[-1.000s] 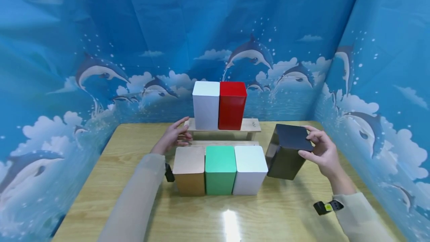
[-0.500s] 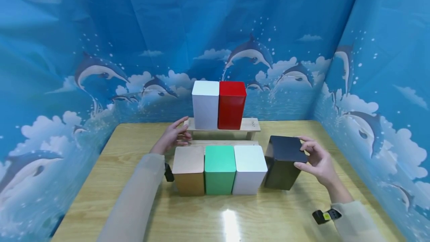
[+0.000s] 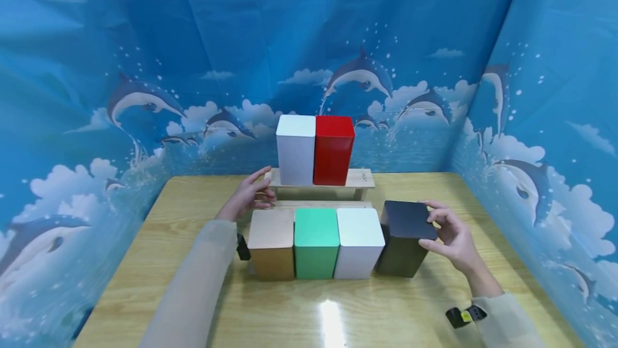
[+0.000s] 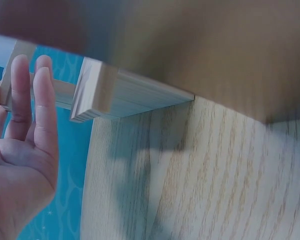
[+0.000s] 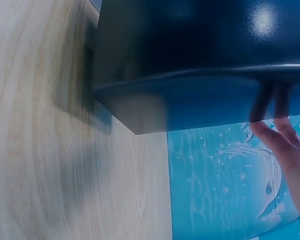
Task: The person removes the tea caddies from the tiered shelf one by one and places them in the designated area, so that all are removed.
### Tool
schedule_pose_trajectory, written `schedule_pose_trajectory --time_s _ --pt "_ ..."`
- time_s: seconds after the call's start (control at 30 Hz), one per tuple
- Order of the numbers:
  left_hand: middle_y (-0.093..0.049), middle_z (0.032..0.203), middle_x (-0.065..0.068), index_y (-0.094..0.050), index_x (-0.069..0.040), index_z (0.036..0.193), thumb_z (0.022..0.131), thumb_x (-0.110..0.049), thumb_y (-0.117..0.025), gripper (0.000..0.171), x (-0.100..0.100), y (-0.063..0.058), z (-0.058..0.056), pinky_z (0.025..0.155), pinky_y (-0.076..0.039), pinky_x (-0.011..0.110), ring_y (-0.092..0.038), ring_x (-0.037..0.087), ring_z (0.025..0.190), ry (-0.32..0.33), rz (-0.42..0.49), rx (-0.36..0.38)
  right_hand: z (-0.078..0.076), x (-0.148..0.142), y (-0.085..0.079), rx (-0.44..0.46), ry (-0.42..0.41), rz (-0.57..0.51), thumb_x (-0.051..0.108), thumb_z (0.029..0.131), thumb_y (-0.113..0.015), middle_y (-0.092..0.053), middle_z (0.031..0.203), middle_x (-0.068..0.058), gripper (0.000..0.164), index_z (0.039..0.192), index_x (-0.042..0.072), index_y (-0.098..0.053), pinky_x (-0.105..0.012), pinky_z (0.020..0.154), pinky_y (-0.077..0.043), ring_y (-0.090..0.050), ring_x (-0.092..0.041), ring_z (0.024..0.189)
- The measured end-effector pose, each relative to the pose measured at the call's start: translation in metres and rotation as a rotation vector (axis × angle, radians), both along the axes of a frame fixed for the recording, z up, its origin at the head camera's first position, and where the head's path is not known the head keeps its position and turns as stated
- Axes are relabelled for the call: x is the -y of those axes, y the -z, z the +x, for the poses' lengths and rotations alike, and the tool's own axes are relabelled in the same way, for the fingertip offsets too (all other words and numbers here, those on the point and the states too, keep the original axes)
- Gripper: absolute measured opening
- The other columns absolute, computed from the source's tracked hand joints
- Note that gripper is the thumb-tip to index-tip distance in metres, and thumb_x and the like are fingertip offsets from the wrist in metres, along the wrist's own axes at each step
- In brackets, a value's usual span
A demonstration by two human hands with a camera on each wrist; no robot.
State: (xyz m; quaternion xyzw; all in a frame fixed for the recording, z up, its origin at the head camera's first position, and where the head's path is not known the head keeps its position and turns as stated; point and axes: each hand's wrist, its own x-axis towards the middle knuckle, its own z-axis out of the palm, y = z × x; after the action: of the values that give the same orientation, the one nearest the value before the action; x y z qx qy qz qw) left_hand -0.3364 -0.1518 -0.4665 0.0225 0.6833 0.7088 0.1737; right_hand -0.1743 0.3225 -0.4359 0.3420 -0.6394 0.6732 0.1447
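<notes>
One creased blue backdrop [image 3: 232,42], printed with leaping dolphins and white clouds, surrounds the scene and is cut off at the top. Below it spreads a pale wood-grain table [image 3: 410,316], its near edge out of view, with a bright patch of glare.

A pale wooden two-tier stand [image 3: 359,177] sits towards the back; its lower board [image 3: 323,205] is largely hidden behind the front boxes.

A glossy black rectangular box [image 3: 404,238] is at the right of the front row, nearer the person and slightly farther left than half a second ago. Whether its base rests on the table, and whether it touches its neighbour, cannot be told. That row also has a matte brown box [image 3: 272,245], a green box [image 3: 317,243] and a white box [image 3: 359,243], all smooth with rounded corners. A second white box [image 3: 296,150] and a shiny red box [image 3: 333,150] stand upright on the upper board; these five have not moved.

The right hand [image 3: 451,235] grips the black box near its top, thumb in front and fingers behind; the right wrist view shows the fingers mirrored in its side. The left hand [image 3: 248,195], unmoved, lies at the stand's left end, fingers mostly straight; how firmly they touch cannot be told.
</notes>
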Motion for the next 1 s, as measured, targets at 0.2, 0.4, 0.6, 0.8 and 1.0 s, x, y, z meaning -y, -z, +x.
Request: schedule_pose_trajectory --time_s 0.2,0.4,0.6,0.8,1.0 --pt "-0.066 0.086 0.011 -0.034 -0.037 0.143 0.096 -0.034 -0.051 0.050 0.001 0.000 0.000 0.079 -0.051 0.051 -0.066 0.027 0.081 0.003 0.000 0.006 0.001 0.003 0.003 -0.003 -0.006 0.041 -0.033 0.063 -0.056 -0.036 0.133 -0.030 0.039 0.096 -0.017 -0.043 -0.024 0.076 -0.050 -0.047 -0.025 0.117" --pt "-0.065 0.086 0.012 -0.035 -0.037 0.143 0.096 -0.034 -0.051 0.050 0.000 -0.001 -0.001 0.083 -0.047 0.054 -0.066 0.027 0.082 -0.006 0.001 0.016 0.002 0.004 0.005 0.031 0.015 0.080 -0.032 0.062 -0.059 -0.033 0.132 -0.033 0.041 0.096 -0.014 -0.045 -0.024 0.075 -0.049 -0.046 -0.025 0.117" --pt "-0.066 0.085 0.011 -0.032 -0.035 0.144 0.096 -0.033 -0.051 0.051 0.000 -0.001 -0.001 0.084 -0.047 0.055 -0.066 0.027 0.082 0.005 0.011 0.013 0.002 0.004 0.009 0.025 -0.026 0.078 -0.032 0.063 -0.058 -0.032 0.133 -0.034 0.041 0.099 -0.017 -0.043 -0.025 0.076 -0.049 -0.048 -0.026 0.117" --pt "-0.066 0.084 0.010 -0.032 -0.036 0.144 0.096 -0.034 -0.051 0.052 0.001 0.000 -0.002 0.084 -0.047 0.055 -0.066 0.026 0.081 0.011 0.015 0.013 0.001 0.003 0.013 0.074 -0.027 0.115 -0.030 0.066 -0.059 -0.031 0.136 -0.031 0.040 0.100 -0.015 -0.043 -0.025 0.077 -0.049 -0.052 -0.022 0.113" --pt "-0.066 0.085 0.010 -0.031 -0.036 0.144 0.096 -0.035 -0.051 0.052 0.001 0.000 -0.001 0.076 -0.052 0.048 -0.066 0.026 0.081 0.015 0.014 0.007 0.000 0.002 0.012 0.076 -0.061 0.125 -0.030 0.067 -0.058 -0.028 0.137 -0.035 0.040 0.100 -0.016 -0.041 -0.026 0.084 -0.048 -0.050 -0.024 0.117"
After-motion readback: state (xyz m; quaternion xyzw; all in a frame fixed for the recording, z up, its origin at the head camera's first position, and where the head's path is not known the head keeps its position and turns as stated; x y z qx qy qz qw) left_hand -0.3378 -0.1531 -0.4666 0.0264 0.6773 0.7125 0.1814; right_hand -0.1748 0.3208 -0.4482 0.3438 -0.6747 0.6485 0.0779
